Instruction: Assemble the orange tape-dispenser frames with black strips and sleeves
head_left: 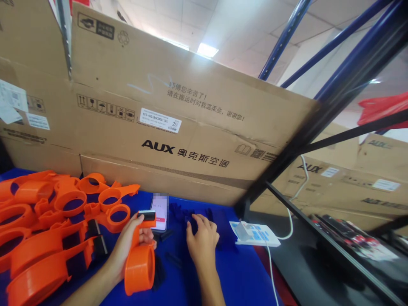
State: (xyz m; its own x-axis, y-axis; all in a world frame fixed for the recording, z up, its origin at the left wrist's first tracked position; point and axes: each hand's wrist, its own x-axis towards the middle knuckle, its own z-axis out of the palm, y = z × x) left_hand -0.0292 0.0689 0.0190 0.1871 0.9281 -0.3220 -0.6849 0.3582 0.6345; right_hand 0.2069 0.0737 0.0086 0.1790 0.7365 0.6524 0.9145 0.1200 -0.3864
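Note:
My left hand [125, 242] is closed around the handle of an orange plastic tape dispenser [139, 268]. A black piece [146, 216] with a pale toothed edge sits across the dispenser's upper end, under my thumb. My right hand [202, 236] reaches over small dark pieces [186, 213] on the blue table cover [177, 280]. Its fingers are bent and spread, with the thumb apart, and nothing shows between them. Several more black pieces [174, 259] lie between my hands.
Many orange tape dispensers [38, 250] are heaped on the left. A phone [160, 212] stands behind my left hand. On the right lies a white power strip [255, 234] with cables. Large cardboard boxes [191, 140] wall the back, beside a dark shelf post [280, 144].

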